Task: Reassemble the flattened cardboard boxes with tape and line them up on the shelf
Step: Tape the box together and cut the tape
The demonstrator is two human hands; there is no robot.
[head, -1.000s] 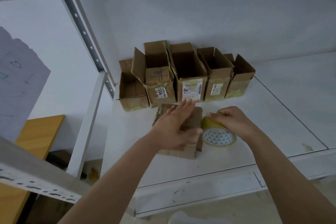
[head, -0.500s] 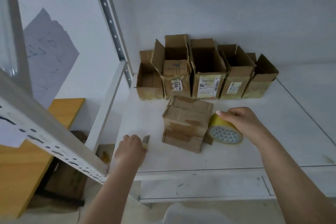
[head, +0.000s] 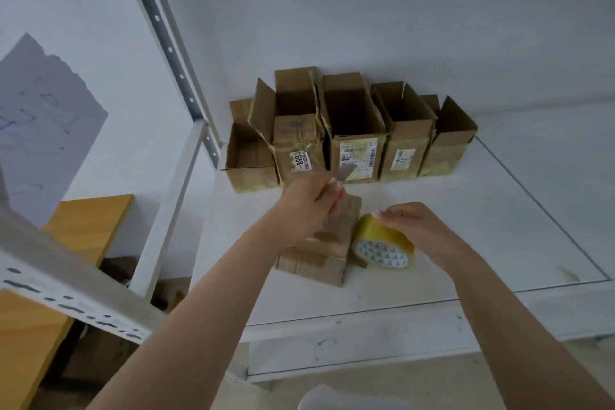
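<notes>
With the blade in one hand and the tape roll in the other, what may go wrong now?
1. The left hand holds a bare blade close to the right hand on the tape roll; a slip might cut the fingers.
2. The blade points toward the row of assembled boxes; a swing could knock them out of line.

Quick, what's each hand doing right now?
Left hand: grips a small blade, raised above the flattened boxes.
Right hand: holds the yellow tape roll.
</notes>
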